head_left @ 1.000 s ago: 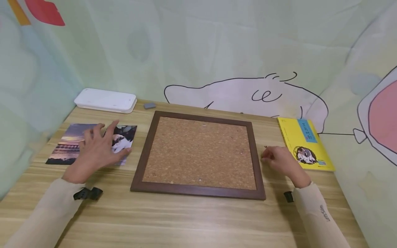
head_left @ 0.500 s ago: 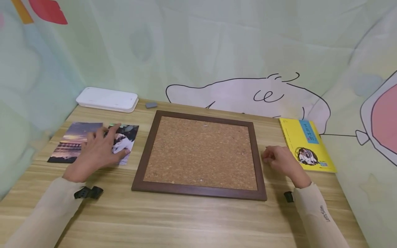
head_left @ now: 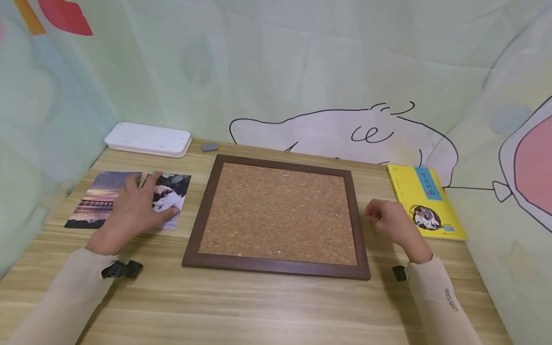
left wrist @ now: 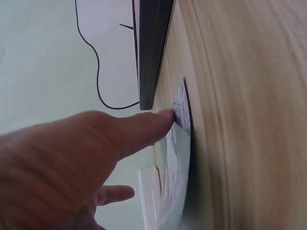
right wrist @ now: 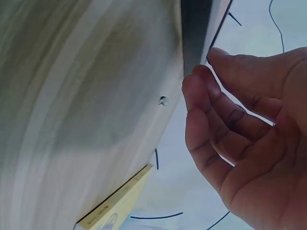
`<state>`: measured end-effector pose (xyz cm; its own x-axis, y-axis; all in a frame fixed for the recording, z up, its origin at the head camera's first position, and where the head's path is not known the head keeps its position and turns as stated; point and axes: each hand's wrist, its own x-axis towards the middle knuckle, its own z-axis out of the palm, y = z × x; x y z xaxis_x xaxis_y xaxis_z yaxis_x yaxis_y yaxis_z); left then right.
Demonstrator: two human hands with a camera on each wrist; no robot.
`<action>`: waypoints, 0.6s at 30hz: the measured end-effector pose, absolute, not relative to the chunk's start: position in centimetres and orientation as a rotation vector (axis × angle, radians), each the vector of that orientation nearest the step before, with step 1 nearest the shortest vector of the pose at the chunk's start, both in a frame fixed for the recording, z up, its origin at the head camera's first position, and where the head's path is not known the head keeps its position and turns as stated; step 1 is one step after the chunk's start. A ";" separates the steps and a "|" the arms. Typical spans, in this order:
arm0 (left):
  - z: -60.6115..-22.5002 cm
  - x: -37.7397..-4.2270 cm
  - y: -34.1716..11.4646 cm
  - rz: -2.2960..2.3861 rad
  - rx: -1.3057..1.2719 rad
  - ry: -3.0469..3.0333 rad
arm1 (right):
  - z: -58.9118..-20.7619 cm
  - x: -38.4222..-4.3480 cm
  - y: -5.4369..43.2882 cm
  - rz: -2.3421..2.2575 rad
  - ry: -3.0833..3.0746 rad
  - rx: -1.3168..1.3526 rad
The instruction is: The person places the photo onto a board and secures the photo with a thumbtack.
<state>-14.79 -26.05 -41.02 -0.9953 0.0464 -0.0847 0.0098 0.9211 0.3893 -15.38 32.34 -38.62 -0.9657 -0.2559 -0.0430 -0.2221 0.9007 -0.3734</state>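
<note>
My left hand [head_left: 133, 211] spreads over two photos lying side by side, a sunset photo [head_left: 96, 205] and one with a white-furred animal [head_left: 173, 197]. In the left wrist view, its thumb touches the curled-up edge of a photo [left wrist: 175, 158]. Between my hands lies a cork board [head_left: 280, 215] in a dark brown frame. My right hand [head_left: 390, 223] is beside the frame's right side, fingers curled and thumb near the index fingertip; I cannot tell whether something tiny is between them. A small clear thumbtack [right wrist: 163, 101] lies on the table near that hand in the right wrist view.
A yellow book [head_left: 427, 203] lies right of my right hand. At the back left stand a white flat case [head_left: 148, 139] and a small grey block [head_left: 209, 147]. A printed curtain [head_left: 276, 72] hangs behind the table [head_left: 276, 306]. Small shiny specks dot the cork.
My right hand has lifted slightly, and a tiny thing seen by its fingertips earlier no longer shows. My left fingers have drawn slightly back and closer together over the photos.
</note>
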 end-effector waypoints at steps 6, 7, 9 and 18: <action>-41.2 -15.1 -26.5 0.657 0.069 3.048 | -38.4 -15.4 31.8 -0.606 3.039 -0.418; -41.2 -15.2 -26.7 0.664 0.086 3.053 | -38.3 -15.4 31.6 -0.615 3.047 -0.425; -41.3 -15.4 -27.0 0.682 0.115 3.059 | -38.3 -15.4 31.4 -0.627 3.062 -0.437; -40.5 -15.7 -27.9 0.818 0.153 3.056 | -37.8 -15.3 30.4 -0.701 3.114 -0.493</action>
<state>-15.71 -27.87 -40.47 -0.9950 0.0867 0.0494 0.0998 0.8620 0.4969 -15.30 30.38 -37.76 -0.9495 -0.2749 0.1512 -0.3131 0.8594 -0.4041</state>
